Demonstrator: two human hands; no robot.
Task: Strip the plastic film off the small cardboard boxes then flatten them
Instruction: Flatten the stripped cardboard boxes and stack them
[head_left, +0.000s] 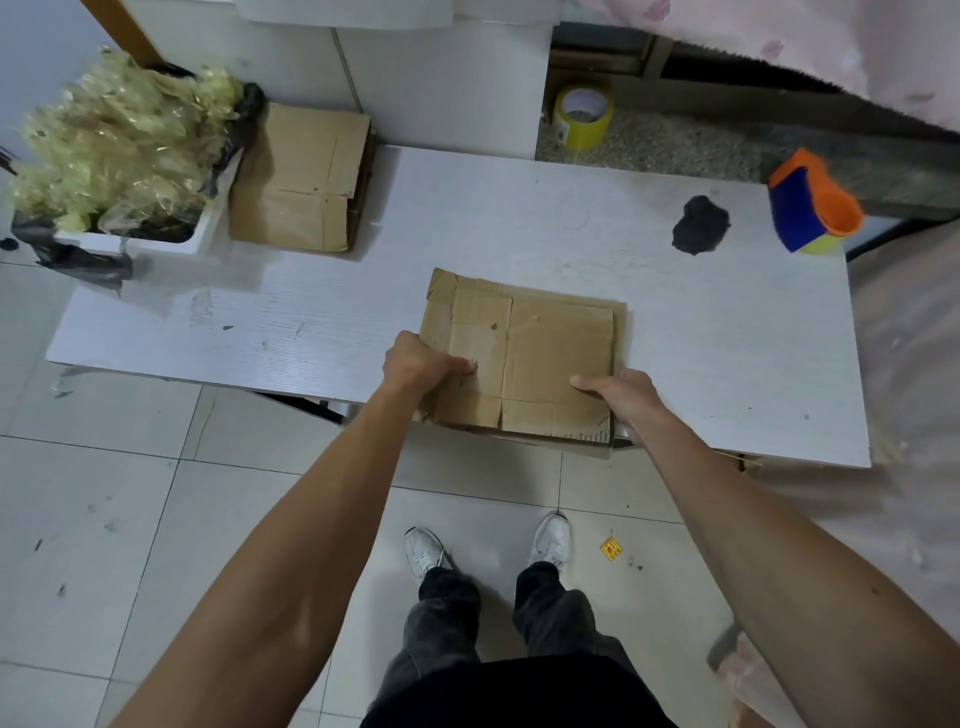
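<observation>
A flattened brown cardboard box (540, 343) lies on the white table (467, 223), its near edge overhanging the table's front. My left hand (421, 364) grips its left edge, thumb on top. At the near right corner my right hand (621, 392) holds it the same way, thumb on top and fingers underneath. No plastic film shows on this box. A pile of other flattened boxes (298, 176) rests at the table's far left corner.
A white bin (156, 241) heaped with crumpled yellowish plastic film (114, 140) stands at the left. A dark scrap (698, 226) and an orange-and-blue tape dispenser (813, 205) are at the table's right. A yellow tape roll (582, 117) sits on the floor behind.
</observation>
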